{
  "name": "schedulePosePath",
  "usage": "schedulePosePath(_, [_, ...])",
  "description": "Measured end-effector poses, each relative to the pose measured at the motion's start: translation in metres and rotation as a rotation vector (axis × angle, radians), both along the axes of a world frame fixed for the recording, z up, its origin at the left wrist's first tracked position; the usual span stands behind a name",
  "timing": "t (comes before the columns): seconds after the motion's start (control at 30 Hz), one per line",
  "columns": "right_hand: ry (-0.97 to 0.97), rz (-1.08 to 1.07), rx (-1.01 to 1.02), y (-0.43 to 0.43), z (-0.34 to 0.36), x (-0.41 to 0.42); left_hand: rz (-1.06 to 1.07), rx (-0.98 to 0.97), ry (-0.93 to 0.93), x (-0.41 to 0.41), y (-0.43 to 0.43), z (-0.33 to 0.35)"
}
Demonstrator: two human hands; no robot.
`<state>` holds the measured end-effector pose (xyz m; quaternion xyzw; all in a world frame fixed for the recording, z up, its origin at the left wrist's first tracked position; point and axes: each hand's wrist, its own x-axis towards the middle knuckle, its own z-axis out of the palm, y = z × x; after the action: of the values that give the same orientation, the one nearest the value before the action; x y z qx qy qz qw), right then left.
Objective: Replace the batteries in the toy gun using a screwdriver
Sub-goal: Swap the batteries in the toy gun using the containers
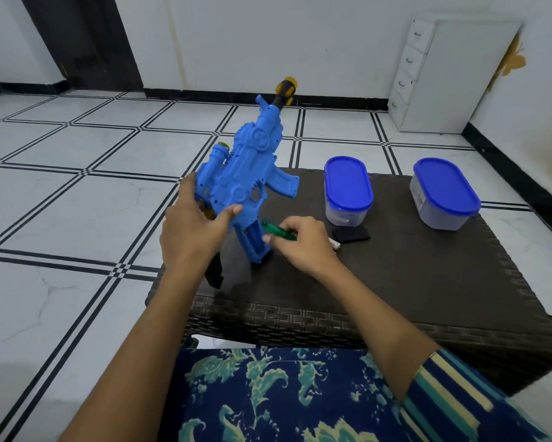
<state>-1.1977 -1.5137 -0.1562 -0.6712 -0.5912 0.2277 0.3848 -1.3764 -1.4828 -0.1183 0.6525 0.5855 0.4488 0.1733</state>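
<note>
The moulded blue plastic toy gun [246,173] stands nearly upright over the left edge of the dark woven-wicker table [427,282], with its yellow-tipped muzzle up and its ribbed handle down. The left hand [193,231] wraps the gun's rear body, thumb flat on the side. The right hand [300,244] pinches a screwdriver [276,231] by its clear green, faceted handle, just beside the gun's handle (the tip is hidden). A flat black piece [352,233] lies beside two frosted oval tubs with glossy blue lids [348,189] [445,193].
</note>
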Motion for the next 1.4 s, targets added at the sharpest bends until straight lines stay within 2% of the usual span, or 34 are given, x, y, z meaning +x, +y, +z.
schedulePosePath(0.1, [0.141,-0.08,-0.025,0.002,0.0,-0.001,-0.023,-0.026,-0.062,-0.002,0.005,-0.002])
schedulePosePath(0.2, [0.206,-0.065,-0.05,0.004,0.0,-0.005,-0.044,-0.036,-0.081,0.0,0.006,-0.005])
schedulePosePath(0.5, [0.15,0.007,-0.056,0.004,-0.004,-0.007,-0.091,-0.116,-0.148,-0.001,0.01,-0.012])
schedulePosePath(0.87, [0.16,-0.026,-0.154,0.008,-0.004,-0.006,-0.134,-0.186,-0.216,-0.004,0.015,-0.017])
schedulePosePath(1.2, [0.068,0.008,-0.382,0.005,0.006,0.003,-0.118,-0.271,-0.287,-0.009,0.024,-0.024])
schedulePosePath(1.3, [-0.018,0.005,-0.382,0.002,0.01,0.003,-0.116,-0.291,-0.294,-0.011,0.028,-0.026])
schedulePosePath(1.4, [-0.159,0.01,-0.3,-0.001,0.015,-0.003,-0.108,-0.317,-0.305,-0.012,0.031,-0.029])
